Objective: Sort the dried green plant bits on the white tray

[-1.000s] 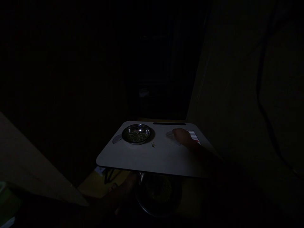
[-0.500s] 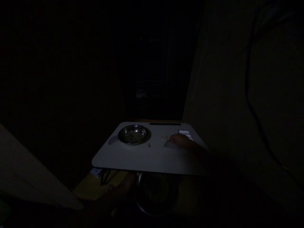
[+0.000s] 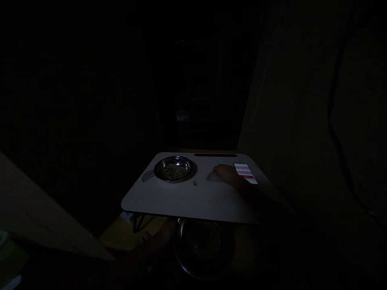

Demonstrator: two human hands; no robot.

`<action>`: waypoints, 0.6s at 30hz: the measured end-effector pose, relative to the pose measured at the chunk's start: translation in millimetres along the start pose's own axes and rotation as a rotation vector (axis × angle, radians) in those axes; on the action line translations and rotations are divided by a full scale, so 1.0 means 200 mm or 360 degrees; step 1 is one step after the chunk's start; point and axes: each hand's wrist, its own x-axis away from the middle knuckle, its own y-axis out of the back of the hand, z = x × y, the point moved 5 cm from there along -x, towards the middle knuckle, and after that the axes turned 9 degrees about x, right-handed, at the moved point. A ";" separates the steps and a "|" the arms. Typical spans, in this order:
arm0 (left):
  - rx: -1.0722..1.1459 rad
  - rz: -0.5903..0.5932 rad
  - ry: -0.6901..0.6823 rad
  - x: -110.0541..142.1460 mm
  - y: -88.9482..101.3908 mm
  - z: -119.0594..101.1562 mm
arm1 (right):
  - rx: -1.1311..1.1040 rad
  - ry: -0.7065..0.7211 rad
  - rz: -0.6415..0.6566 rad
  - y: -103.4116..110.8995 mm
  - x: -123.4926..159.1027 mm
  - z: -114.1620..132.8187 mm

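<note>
In the head view the scene is very dark. The white bench (image 3: 169, 201) has rounded corners, with a dark slot (image 3: 215, 155) along its far edge. The right hand (image 3: 225, 174) is over the right half of the bench, about midway between the far and near edges. Its fingers are drawn closely together on a thin, pale scrap (image 3: 211, 176), which is blurred and sits just off the fingertips on the side toward the bench's left edge. A lit phone (image 3: 247, 171) lies beside that hand, close to the bench's right edge, partly covered by the hand and wrist.

Near the far left corner stands a steel bowl (image 3: 184, 163) with small greenish pieces (image 3: 173, 172) in it. A patterned patch (image 3: 147, 176) shows beside the bowl, toward the left edge. A few loose bits (image 3: 195, 183) lie between the bowl and the right hand.

Below the near edge is a larger basin (image 3: 187, 270), partly hidden by the bench, with green bits (image 3: 211, 245) inside. The left hand (image 3: 167, 231) is at the basin's left side, by its rim; it is too dark to tell how far open it is or whether it grips anything.
</note>
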 end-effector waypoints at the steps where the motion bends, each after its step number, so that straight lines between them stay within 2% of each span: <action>1: 0.0017 -0.0020 0.0006 -0.01 0.01 0.01 | 0.0008 -0.0017 0.0002 0.00 -0.01 0.00; 6: 0.0043 -0.0161 -0.0073 -0.06 0.06 0.03 | 0.0071 -0.0067 -0.0022 -0.02 -0.06 0.00; 13: -0.0077 0.0000 -0.0035 -0.03 -0.01 -0.01 | 0.0101 -0.0078 -0.0134 -0.04 -0.08 -0.02; 18: -0.0031 -0.0006 -0.0086 -0.02 -0.01 -0.03 | 0.0101 -0.0098 -0.0134 -0.04 -0.08 -0.03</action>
